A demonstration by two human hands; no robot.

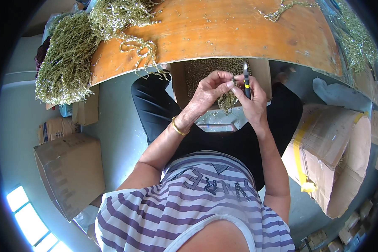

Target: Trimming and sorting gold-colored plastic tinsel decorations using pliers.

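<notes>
My left hand, with a gold bangle on its wrist, pinches a glittering gold beaded strand between thumb and fingers. My right hand meets it from the other side, its thumb at the same strand. Along the right palm lies a small pair of pliers with black-and-yellow handles, the metal head pointing away from me. The strand's bunched end dangles just below my fingertips. Beneath my hands, a cardboard box with many small gold beads in it stands between my knees, partly under the table.
A curved orange-brown wooden tabletop spans the far side. Heaps of gold strands hang over its left end, more lie at the right. Cardboard boxes stand on the floor at left and right.
</notes>
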